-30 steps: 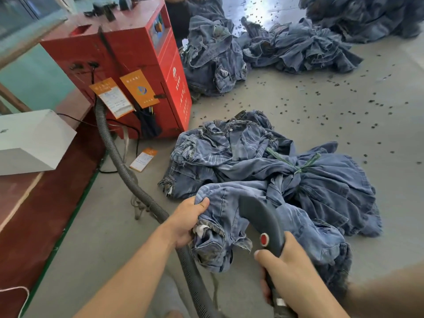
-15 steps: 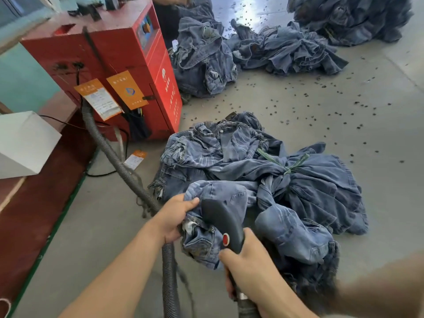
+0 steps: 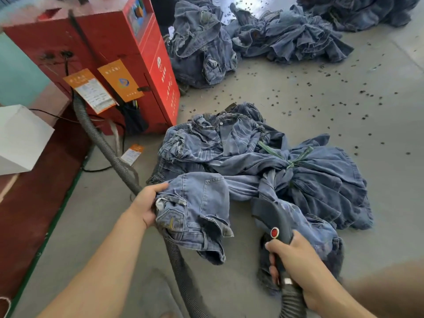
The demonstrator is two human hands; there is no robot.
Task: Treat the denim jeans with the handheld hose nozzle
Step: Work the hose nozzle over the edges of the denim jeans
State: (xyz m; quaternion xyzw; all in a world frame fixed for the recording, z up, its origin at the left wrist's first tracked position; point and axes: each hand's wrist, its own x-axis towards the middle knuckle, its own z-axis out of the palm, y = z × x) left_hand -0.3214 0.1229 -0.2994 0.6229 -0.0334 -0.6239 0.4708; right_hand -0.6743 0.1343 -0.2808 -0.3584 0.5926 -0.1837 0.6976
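Jeans (image 3: 197,212) lay bundled on the floor (image 3: 321,115), their waistband gripped by the left hand (image 3: 146,203). The right hand (image 3: 296,260) clasped the hose nozzle (image 3: 273,214) beside them. Treatment looked underway; next the nozzle likely needed passing over the held denim.

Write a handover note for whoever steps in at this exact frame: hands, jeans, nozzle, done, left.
Left hand grips the waistband of the lifted jeans.
Right hand grips the hose nozzle handle, head low against denim on the floor; its red button faces up.
The hose runs back to the red machine.
Done: cannot tell how much is treated.
Left: the tied bundle and the far piles.
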